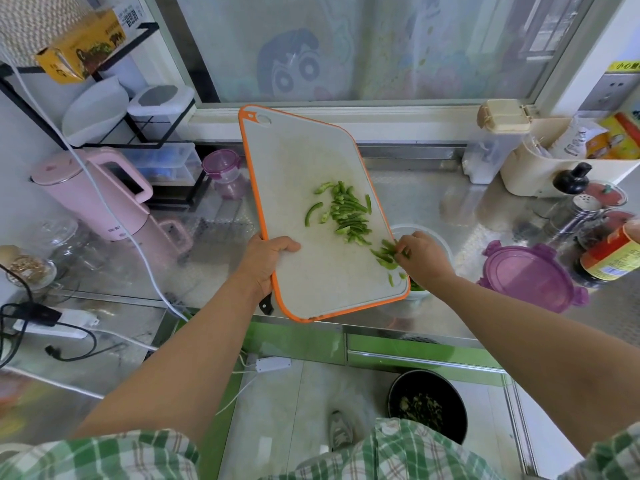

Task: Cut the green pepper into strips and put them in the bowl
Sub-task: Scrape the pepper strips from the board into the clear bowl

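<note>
Left hand (266, 263) round board (304, 157); right hand (424, 258), pinch on pepper strips (383, 255), over part-filled bowl (417, 300).

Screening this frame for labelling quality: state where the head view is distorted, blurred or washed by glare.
Head view: wide-angle bending bows the window frame and counter; soft daylight glare sheens that steel counter; the red-labelled bottle at the right edge is blurred; cutting board, pepper strips, left hand and right hand are sharp.
</note>
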